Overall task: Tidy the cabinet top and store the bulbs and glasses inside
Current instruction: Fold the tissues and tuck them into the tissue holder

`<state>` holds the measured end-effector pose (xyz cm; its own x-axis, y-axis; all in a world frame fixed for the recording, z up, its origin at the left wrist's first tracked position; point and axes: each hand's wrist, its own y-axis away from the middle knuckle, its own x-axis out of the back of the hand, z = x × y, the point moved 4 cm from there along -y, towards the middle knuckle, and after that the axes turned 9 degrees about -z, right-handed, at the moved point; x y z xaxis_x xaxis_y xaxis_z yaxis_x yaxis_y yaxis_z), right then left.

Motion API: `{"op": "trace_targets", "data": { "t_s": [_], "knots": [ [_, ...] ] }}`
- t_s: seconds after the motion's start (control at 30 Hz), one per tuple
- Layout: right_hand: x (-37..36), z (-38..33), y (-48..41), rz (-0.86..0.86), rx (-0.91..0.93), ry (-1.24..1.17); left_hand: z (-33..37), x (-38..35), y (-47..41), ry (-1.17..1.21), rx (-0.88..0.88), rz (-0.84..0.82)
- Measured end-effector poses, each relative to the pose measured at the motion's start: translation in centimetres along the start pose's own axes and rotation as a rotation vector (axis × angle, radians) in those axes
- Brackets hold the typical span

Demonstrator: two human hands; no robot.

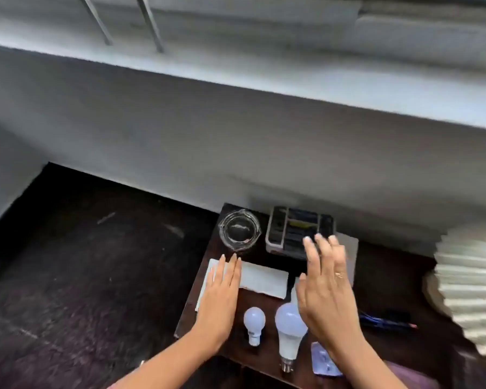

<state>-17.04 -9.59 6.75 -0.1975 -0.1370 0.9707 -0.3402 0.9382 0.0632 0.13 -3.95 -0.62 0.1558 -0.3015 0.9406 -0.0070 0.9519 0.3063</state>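
Observation:
Two white bulbs lie on the dark cabinet top (267, 355): a small bulb (254, 321) and, to its right, a large bulb (288, 329). A clear glass dish (239, 230) stands at the back left of the top. My left hand (220, 293) hovers flat, fingers together, over a white paper sheet (264, 279), holding nothing. My right hand (324, 287) is raised with fingers spread over the top's right side, covering part of a grey compartment tray (292, 226). Neither hand touches a bulb.
A light blue packet (323, 359) lies at the front right of the top. A dark item with blue and red wires (385, 321) sits to the right. A white pleated lampshade (472, 290) stands at far right. Grey wall behind, dark floor to the left.

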Motion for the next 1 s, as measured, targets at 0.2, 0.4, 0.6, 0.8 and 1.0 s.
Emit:
{"op": "trace_targets", "data": {
  "t_s": [0.2,0.4,0.6,0.8,1.0],
  "knots": [
    [-7.1,-3.2,-1.5,-0.106,0.278,0.119,-4.3,-3.2,0.7,0.352,0.178,-0.062],
    [-10.8,-4.2,-3.1,-0.308,0.154,0.198,-5.8,-3.9,1.3,0.479,0.333,-0.008],
    [-10.9,-3.6,-3.4,-0.444,0.038,0.126,-5.9,-4.0,0.5,0.669,0.438,-0.028],
    [-10.5,-3.6,-3.3,-0.376,-0.008,-0.032,-6.0,-4.1,-0.8,0.653,0.413,-0.083],
    [-7.8,-3.7,-1.4,-0.117,-0.238,-0.776,-4.9,-3.4,-0.3,1.282,0.393,-0.110]
  ]
}}
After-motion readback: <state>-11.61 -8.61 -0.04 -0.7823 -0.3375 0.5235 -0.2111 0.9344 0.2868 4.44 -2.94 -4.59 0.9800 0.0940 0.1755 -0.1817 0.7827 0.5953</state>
